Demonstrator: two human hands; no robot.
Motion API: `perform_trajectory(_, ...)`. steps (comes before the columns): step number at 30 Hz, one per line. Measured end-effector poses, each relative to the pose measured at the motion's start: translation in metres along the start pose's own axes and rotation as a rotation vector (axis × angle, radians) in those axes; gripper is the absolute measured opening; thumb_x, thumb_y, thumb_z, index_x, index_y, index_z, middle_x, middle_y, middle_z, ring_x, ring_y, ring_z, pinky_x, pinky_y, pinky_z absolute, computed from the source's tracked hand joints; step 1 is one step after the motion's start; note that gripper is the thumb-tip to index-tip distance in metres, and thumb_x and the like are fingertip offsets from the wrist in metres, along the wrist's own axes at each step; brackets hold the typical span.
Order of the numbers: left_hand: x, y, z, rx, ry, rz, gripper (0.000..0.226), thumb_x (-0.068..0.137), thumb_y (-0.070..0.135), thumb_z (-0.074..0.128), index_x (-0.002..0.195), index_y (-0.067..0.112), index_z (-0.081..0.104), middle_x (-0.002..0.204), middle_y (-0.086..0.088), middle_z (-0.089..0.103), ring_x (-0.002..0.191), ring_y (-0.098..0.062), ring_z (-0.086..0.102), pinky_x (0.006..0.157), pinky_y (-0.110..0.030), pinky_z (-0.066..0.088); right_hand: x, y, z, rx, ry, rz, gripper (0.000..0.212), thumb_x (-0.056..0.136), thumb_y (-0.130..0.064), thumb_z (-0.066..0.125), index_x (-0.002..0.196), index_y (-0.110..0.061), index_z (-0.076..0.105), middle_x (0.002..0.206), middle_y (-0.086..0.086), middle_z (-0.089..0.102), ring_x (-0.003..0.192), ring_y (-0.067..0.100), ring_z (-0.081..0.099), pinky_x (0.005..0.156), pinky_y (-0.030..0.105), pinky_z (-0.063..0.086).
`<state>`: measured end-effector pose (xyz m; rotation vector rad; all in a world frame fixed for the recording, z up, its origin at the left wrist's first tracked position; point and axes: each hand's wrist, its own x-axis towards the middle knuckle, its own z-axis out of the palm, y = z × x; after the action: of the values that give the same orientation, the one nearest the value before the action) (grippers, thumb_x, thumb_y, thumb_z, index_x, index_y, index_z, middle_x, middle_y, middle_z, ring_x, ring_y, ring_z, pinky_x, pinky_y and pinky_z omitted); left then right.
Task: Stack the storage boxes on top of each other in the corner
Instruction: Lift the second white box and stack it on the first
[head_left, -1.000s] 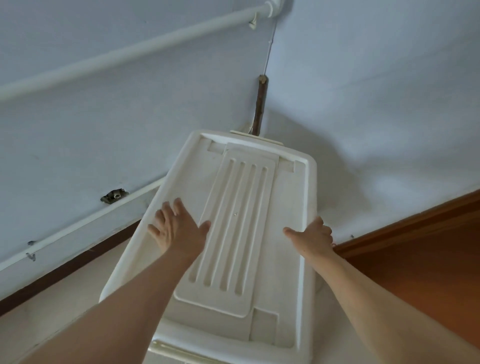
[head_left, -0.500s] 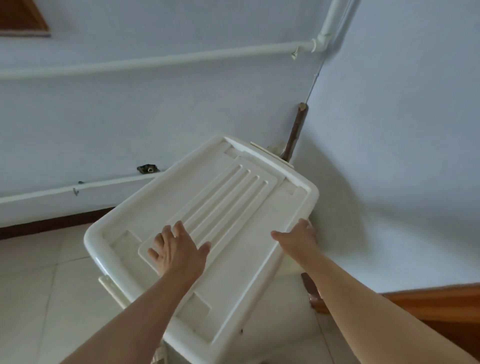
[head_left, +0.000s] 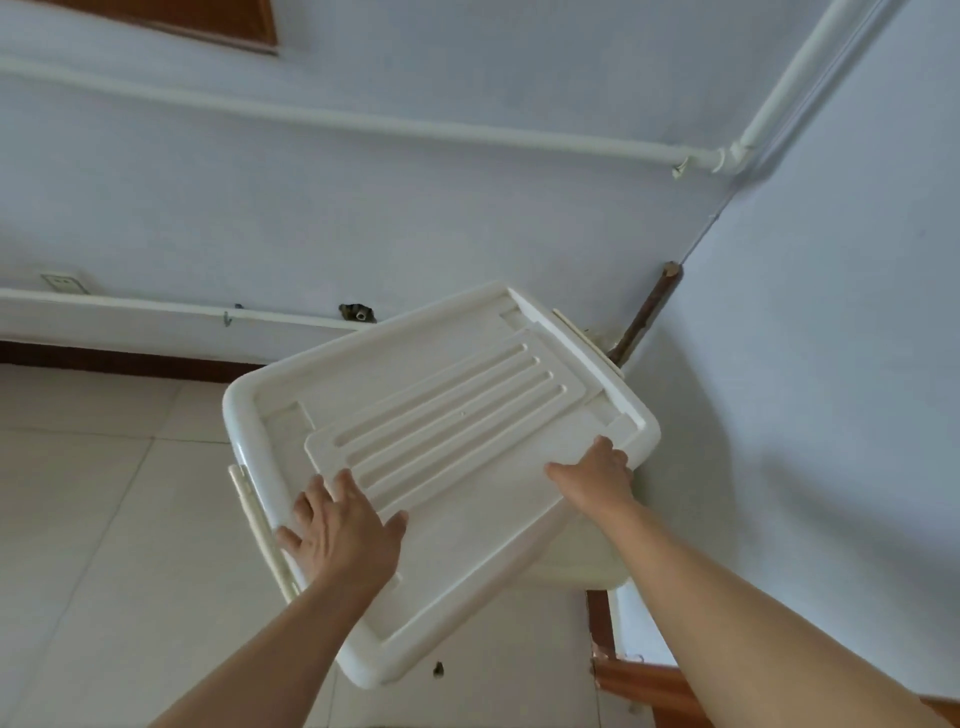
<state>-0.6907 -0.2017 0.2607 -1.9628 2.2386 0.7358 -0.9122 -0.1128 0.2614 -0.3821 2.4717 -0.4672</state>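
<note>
Head view, looking down into a room corner. Left hand (head_left: 340, 525) lies flat, fingers spread, on the ribbed lid (head_left: 457, 421) of the white storage box (head_left: 363, 660), at about 7 o'clock from the lid's middle. Right hand (head_left: 597, 478) rests on the lid's edge at about 3 o'clock, fingers bent over the rim; whether they grip beneath it cannot be told. The box sits at picture centre, close to the corner where the two pale blue walls (head_left: 363, 218) meet; a lower box (head_left: 582, 556) shows beneath it at 4 o'clock. A brown stick (head_left: 647, 312) leans in the corner at 1 o'clock. The moulded plastic looks stiff, smooth and probably slippery; its load is hidden, so weight cannot be judged. Best purchase is likely under the long rims, one hand per side, since flat palms on the lid can only push.
</note>
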Motion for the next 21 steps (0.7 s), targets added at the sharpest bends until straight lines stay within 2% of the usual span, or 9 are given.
perform_trajectory(4,0.003,-0.009,-0.001,-0.021,0.042,-0.090,0.079,0.082,0.052,0.058,0.143,0.016,0.022,0.152,-0.009,0.019,0.141,-0.031,0.015,0.114,-0.051,0.016,0.020,-0.005,-0.010,-0.058,0.017,-0.042,0.073,0.084,-0.028,0.060,0.142,-0.004,0.022,0.140,0.015,0.032,0.127,0.035,0.032,0.090,0.038,0.037)
perform_trajectory(7,0.007,-0.012,0.002,-0.026,0.093,-0.178,0.077,0.081,0.050,0.061,0.140,0.016,0.025,0.151,-0.010,0.020,0.139,-0.032,0.018,0.111,-0.051,0.018,0.047,-0.010,-0.018,-0.109,0.035,-0.097,0.068,0.086,-0.019,0.057,0.142,-0.002,0.023,0.142,0.017,0.032,0.127,0.037,0.032,0.098,0.040,0.036)
perform_trajectory(10,0.010,-0.011,0.010,-0.024,0.132,-0.287,0.078,0.080,0.049,0.062,0.140,0.016,0.025,0.152,-0.010,0.020,0.138,-0.032,0.019,0.109,-0.051,0.019,0.080,-0.014,-0.026,-0.132,0.024,-0.149,0.063,0.084,-0.015,0.054,0.140,-0.004,0.028,0.141,0.016,0.033,0.126,0.036,0.033,0.095,0.041,0.038)
perform_trajectory(12,0.008,-0.010,0.016,-0.048,0.155,-0.363,0.078,0.079,0.048,0.064,0.139,0.016,0.025,0.152,-0.011,0.018,0.137,-0.033,0.018,0.109,-0.054,0.017,0.097,-0.014,-0.029,-0.166,0.003,-0.200,0.064,0.084,-0.017,0.055,0.141,-0.006,0.028,0.141,0.016,0.031,0.127,0.036,0.032,0.093,0.041,0.038)
perform_trajectory(17,0.011,-0.013,0.031,-0.105,0.170,-0.502,0.083,0.079,0.047,0.065,0.142,0.017,0.019,0.156,-0.010,0.010,0.141,-0.032,0.013,0.109,-0.058,0.016,0.132,-0.016,-0.029,-0.308,-0.019,-0.319,0.069,0.085,-0.027,0.057,0.143,-0.006,0.024,0.146,0.015,0.028,0.132,0.037,0.027,0.101,0.040,0.033)
perform_trajectory(21,0.011,-0.011,0.038,-0.158,0.188,-0.531,0.084,0.079,0.042,0.067,0.143,0.019,0.017,0.157,-0.009,0.008,0.140,-0.032,0.013,0.105,-0.058,0.024,0.144,-0.017,-0.022,-0.375,0.006,-0.373,0.071,0.086,-0.031,0.057,0.143,-0.008,0.021,0.150,0.015,0.021,0.135,0.038,0.019,0.105,0.044,0.031)
